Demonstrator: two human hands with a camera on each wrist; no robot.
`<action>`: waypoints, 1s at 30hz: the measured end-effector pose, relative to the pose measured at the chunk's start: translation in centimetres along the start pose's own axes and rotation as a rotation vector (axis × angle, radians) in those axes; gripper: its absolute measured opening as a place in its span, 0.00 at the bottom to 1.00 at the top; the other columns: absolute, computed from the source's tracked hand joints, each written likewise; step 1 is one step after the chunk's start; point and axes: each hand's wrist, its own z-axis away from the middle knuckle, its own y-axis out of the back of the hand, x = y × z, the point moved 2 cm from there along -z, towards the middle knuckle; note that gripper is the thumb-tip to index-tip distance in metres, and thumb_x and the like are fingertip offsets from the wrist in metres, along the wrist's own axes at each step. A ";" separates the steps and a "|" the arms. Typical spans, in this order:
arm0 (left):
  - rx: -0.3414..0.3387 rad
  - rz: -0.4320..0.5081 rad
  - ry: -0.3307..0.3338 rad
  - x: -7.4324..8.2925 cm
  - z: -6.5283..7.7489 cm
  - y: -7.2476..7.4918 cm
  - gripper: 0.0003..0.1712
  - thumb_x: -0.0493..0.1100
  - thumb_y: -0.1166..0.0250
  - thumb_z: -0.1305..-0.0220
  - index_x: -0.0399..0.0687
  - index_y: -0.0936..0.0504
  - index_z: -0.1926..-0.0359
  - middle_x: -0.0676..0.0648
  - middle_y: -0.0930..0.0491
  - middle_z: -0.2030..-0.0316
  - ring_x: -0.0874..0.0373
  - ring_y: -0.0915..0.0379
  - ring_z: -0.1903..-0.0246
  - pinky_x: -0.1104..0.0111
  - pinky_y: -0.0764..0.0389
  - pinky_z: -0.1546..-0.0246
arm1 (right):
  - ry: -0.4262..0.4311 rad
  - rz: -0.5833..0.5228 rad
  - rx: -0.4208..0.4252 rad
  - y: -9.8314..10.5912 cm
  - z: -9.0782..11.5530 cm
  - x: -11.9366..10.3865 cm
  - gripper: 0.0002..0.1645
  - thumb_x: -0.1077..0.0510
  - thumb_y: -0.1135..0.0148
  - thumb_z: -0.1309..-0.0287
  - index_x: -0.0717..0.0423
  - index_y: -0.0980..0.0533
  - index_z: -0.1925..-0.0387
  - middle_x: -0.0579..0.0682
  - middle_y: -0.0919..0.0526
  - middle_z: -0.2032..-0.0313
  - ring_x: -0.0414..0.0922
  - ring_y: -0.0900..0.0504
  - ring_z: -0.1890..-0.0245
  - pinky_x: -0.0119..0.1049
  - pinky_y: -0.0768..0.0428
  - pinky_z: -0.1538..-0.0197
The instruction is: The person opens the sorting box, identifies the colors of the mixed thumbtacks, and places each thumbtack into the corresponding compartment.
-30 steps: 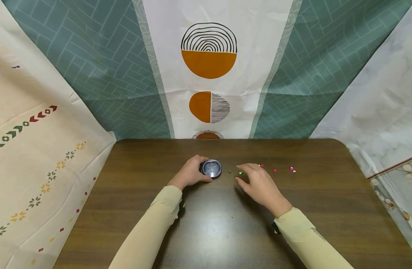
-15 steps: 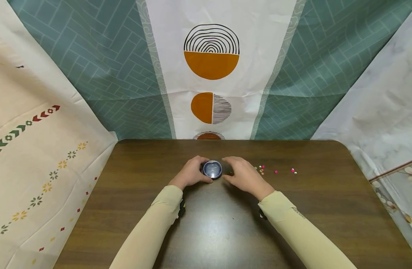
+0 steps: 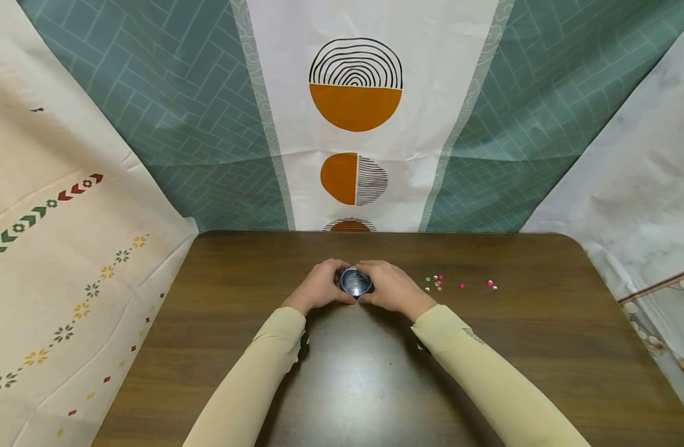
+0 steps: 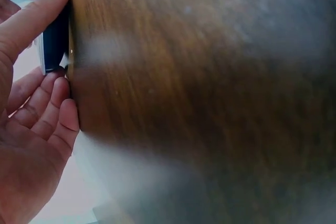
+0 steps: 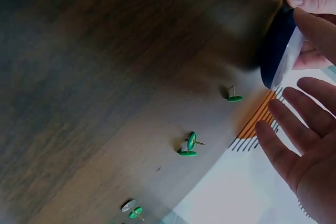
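A round dark-blue case with a clear lid (image 3: 355, 282) lies flat on the brown table. My left hand (image 3: 321, 287) grips it from the left, thumb at the near side and fingers at the far side. From the right, my right hand (image 3: 395, 289) curves about the case, and its thumb touches the rim in the right wrist view; its other fingers (image 5: 286, 140) are spread beside the lid. Several loose thumbtacks lie to the right of my right hand, among them a green thumbtack (image 5: 234, 98) and a pink thumbtack (image 3: 462, 286).
The table (image 3: 236, 366) ends at a rounded back edge, with a patterned cloth (image 3: 208, 124) hanging behind it. Cloths also hang at both sides. A pair of green thumbtacks (image 5: 191, 142) touch each other, and a white thumbtack (image 5: 128, 205) lies farther off.
My right hand has moved left from the thumbtacks to the right side of the case, uncovering several of them. My left hand has kept its hold on the case.
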 end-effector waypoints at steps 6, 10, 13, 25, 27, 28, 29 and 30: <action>0.006 0.017 -0.010 0.1 0.0 0.0 0.45 0.56 0.21 0.67 0.51 0.26 0.44 0.55 0.30 0.57 0.61 0.34 0.60 0.70 0.31 0.60 | 0.035 0.000 -0.002 -0.2 -0.4 0.1 0.32 0.49 0.30 0.53 0.52 0.26 0.46 0.45 0.23 0.51 0.40 0.28 0.51 0.35 0.32 0.49; 0.007 0.015 -0.014 0.0 0.0 0.1 0.46 0.58 0.21 0.68 0.50 0.26 0.44 0.55 0.29 0.57 0.61 0.34 0.60 0.71 0.31 0.60 | 0.040 0.022 -0.028 -0.2 -0.6 0.2 0.35 0.47 0.30 0.52 0.53 0.28 0.43 0.46 0.26 0.47 0.40 0.29 0.49 0.34 0.33 0.47; 0.004 0.003 -0.018 0.0 0.0 0.1 0.46 0.59 0.21 0.68 0.50 0.26 0.44 0.55 0.29 0.57 0.61 0.34 0.60 0.71 0.31 0.60 | 0.035 0.039 -0.052 -0.2 -0.8 0.3 0.37 0.45 0.31 0.52 0.53 0.29 0.41 0.49 0.29 0.42 0.44 0.31 0.45 0.35 0.34 0.45; -0.016 -0.009 -0.050 0.1 0.0 0.1 0.45 0.57 0.21 0.67 0.50 0.24 0.44 0.55 0.29 0.56 0.63 0.34 0.58 0.71 0.31 0.57 | 0.049 0.167 -0.159 0.1 -1.3 -0.3 0.38 0.44 0.31 0.54 0.56 0.28 0.42 0.55 0.28 0.43 0.50 0.29 0.48 0.37 0.30 0.48; -0.021 0.001 -0.061 0.1 0.0 0.0 0.46 0.56 0.21 0.67 0.49 0.25 0.43 0.55 0.28 0.55 0.62 0.33 0.57 0.71 0.31 0.56 | 0.061 0.187 -0.156 0.1 -1.3 -0.4 0.37 0.43 0.32 0.54 0.55 0.26 0.44 0.53 0.26 0.46 0.49 0.27 0.51 0.37 0.30 0.50; -0.024 0.008 -0.066 0.1 -0.1 0.0 0.46 0.56 0.21 0.67 0.49 0.25 0.43 0.55 0.28 0.55 0.62 0.33 0.57 0.71 0.31 0.56 | 0.068 0.195 -0.152 0.2 -1.4 -0.5 0.36 0.42 0.32 0.54 0.55 0.26 0.45 0.52 0.25 0.47 0.48 0.27 0.52 0.36 0.29 0.51; -0.025 0.013 -0.067 0.1 -0.1 0.0 0.47 0.56 0.21 0.67 0.49 0.26 0.42 0.55 0.28 0.56 0.62 0.33 0.58 0.72 0.31 0.57 | 0.073 0.203 -0.150 0.2 -1.4 -0.5 0.35 0.42 0.32 0.54 0.55 0.25 0.45 0.51 0.24 0.49 0.47 0.27 0.54 0.36 0.29 0.52; -0.025 0.018 -0.066 0.1 -0.1 -0.1 0.47 0.56 0.21 0.68 0.49 0.26 0.42 0.55 0.28 0.56 0.62 0.33 0.58 0.72 0.31 0.58 | 0.080 0.209 -0.147 0.2 -1.4 -0.6 0.35 0.42 0.32 0.54 0.55 0.25 0.46 0.50 0.23 0.51 0.47 0.26 0.55 0.35 0.29 0.53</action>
